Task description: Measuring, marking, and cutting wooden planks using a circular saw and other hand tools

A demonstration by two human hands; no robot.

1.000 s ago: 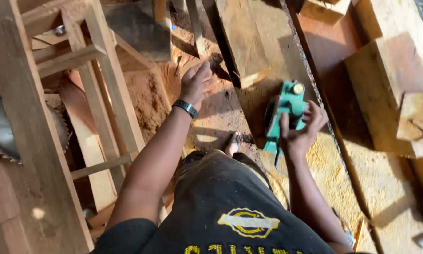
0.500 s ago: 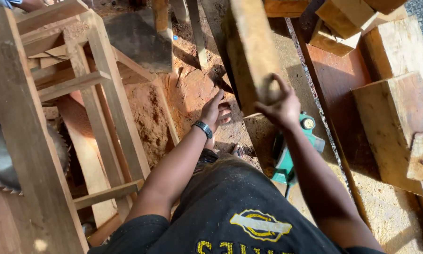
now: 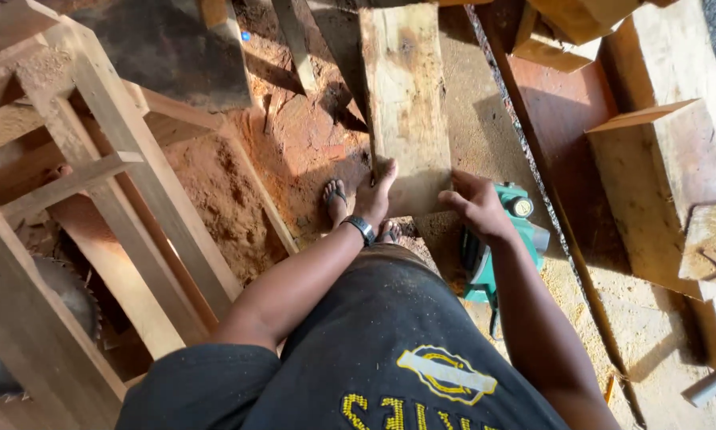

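A long pale wooden plank [image 3: 404, 95] runs away from me over the sawdust floor. My left hand [image 3: 376, 191], with a black wristwatch, grips the plank's near left edge. On its near right corner, my right hand [image 3: 477, 209] is closed over the end. Just under the right hand a green electric planer [image 3: 507, 239] lies on the floor, with nobody holding it. A sandalled foot [image 3: 334, 203] shows to the left of my left hand.
A wooden frame [image 3: 111, 175] stands at the left, with a toothed circular saw blade [image 3: 63, 302] low beside it. Thick timber blocks [image 3: 660, 175] lie at the right past a long thin strip [image 3: 549, 199]. Sawdust covers the ground.
My right hand left the green planer on the floor and took the plank's end. My left hand came across from the floor to the plank's left edge. The camera tilted.
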